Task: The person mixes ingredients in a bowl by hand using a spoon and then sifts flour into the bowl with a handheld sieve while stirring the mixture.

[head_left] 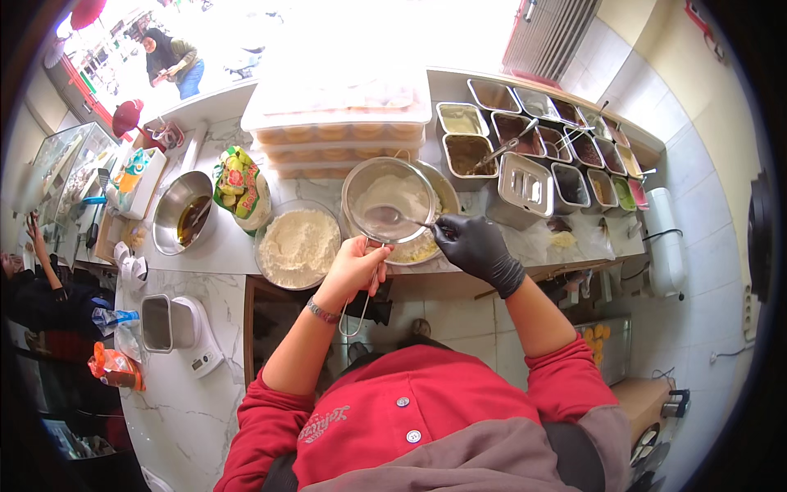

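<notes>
My bare left hand (357,266) is closed round the wire handle of a sieve (352,180). The sieve sits over a metal bowl (449,190) that has pale yellow crumbly stuff in it. White powder, like flour, lies in the sieve. My right hand (479,250), in a black glove, grips a metal spoon (385,216) whose head is inside the sieve. Just left of the sieve stands a bowl of white flour (299,244). How much of the lower bowl is filled cannot be seen under the sieve.
Stacked lidded boxes (336,131) stand behind the bowls. Several metal topping tins (525,184) fill the right. On the left are a green-yellow bag (238,184), a steel bowl of dark liquid (168,217) and a scale (203,357). A co-worker's hand (37,238) shows far left.
</notes>
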### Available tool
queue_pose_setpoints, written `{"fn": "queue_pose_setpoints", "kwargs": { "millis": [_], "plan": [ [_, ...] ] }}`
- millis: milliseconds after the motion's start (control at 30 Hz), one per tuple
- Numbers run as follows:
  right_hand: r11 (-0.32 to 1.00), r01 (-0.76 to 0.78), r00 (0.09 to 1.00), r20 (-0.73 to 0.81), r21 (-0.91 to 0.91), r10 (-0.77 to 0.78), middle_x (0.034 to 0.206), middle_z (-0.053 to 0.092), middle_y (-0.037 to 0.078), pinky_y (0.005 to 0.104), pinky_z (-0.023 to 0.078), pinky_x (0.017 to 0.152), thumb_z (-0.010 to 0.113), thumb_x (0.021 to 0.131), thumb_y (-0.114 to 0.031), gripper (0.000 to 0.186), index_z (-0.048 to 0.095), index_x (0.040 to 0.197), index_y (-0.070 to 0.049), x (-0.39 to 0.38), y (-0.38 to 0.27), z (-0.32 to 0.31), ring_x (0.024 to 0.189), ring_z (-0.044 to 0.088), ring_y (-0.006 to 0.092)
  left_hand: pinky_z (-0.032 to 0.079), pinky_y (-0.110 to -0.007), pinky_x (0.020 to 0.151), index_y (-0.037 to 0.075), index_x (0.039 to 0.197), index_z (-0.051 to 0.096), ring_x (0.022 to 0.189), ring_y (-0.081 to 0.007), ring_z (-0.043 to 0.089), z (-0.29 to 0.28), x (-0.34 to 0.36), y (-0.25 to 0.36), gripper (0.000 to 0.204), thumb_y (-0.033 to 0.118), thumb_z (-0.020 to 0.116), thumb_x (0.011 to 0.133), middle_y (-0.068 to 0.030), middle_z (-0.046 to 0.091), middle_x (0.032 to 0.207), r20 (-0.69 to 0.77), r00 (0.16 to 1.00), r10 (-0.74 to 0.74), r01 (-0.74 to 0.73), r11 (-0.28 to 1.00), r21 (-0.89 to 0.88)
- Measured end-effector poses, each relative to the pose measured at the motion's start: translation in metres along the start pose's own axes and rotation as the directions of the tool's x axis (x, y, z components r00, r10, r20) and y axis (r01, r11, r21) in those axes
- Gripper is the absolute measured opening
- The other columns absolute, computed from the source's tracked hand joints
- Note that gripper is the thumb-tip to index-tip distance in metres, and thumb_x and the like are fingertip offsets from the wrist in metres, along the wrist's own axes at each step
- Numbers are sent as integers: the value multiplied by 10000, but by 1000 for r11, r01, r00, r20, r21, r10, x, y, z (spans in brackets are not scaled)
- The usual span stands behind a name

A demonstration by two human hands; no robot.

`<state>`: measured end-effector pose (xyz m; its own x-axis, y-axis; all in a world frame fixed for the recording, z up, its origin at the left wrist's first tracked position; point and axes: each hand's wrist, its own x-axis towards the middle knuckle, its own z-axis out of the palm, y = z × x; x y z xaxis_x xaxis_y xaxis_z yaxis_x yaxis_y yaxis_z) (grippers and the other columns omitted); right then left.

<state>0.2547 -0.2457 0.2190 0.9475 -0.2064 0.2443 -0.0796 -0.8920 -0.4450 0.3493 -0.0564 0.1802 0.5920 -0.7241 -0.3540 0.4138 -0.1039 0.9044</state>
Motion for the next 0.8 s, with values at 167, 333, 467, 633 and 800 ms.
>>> {"fn": "queue_pose_setpoints", "kwargs": {
  "millis": [167, 333, 467, 633, 800],
  "plan": [
    [986, -10, 989, -149, -165, -15, 579, 571, 136, 395, 454, 501, 538, 781, -231, 165, 593, 728, -85, 4, 6, -3, 525, 572, 295, 300, -191, 283, -40, 937, 507, 301, -95, 414, -1, -2, 9, 180, 100, 538, 828, -69, 512, 525, 37, 998, 47, -46, 998, -50],
    [948, 77, 972, -190, -308, -141, 577, 556, 118, 358, 444, 479, 545, 789, -180, 145, 550, 695, -70, 0, 6, -6, 517, 565, 267, 291, -188, 279, -33, 921, 527, 301, -87, 403, -11, -4, 33, 188, 124, 557, 821, -60, 498, 521, 87, 996, 12, -6, 998, -64],
    [977, 48, 869, -474, -209, -145, 588, 558, 108, 356, 444, 490, 553, 779, -163, 133, 534, 685, -71, -3, 4, -9, 531, 566, 259, 291, -186, 285, -32, 932, 525, 307, -82, 405, -6, -8, 37, 216, 148, 565, 819, -56, 494, 519, 33, 999, -5, 1, 995, 103],
    [970, 77, 944, -295, -232, -146, 628, 568, 121, 353, 445, 503, 554, 786, -150, 111, 551, 709, -70, -4, 10, -6, 552, 566, 267, 294, -185, 287, -28, 958, 509, 307, -86, 423, -4, -6, 24, 252, 169, 578, 816, -57, 500, 525, 69, 998, -14, 11, 999, 42],
    [988, -6, 928, -368, -153, -52, 656, 572, 130, 357, 440, 511, 550, 789, -150, 112, 556, 725, -59, -14, 12, -6, 572, 565, 285, 301, -182, 302, -32, 946, 491, 318, -91, 444, 0, -9, 10, 220, 146, 555, 834, -66, 522, 544, 133, 984, 118, -104, 989, -109]
  ]
}}
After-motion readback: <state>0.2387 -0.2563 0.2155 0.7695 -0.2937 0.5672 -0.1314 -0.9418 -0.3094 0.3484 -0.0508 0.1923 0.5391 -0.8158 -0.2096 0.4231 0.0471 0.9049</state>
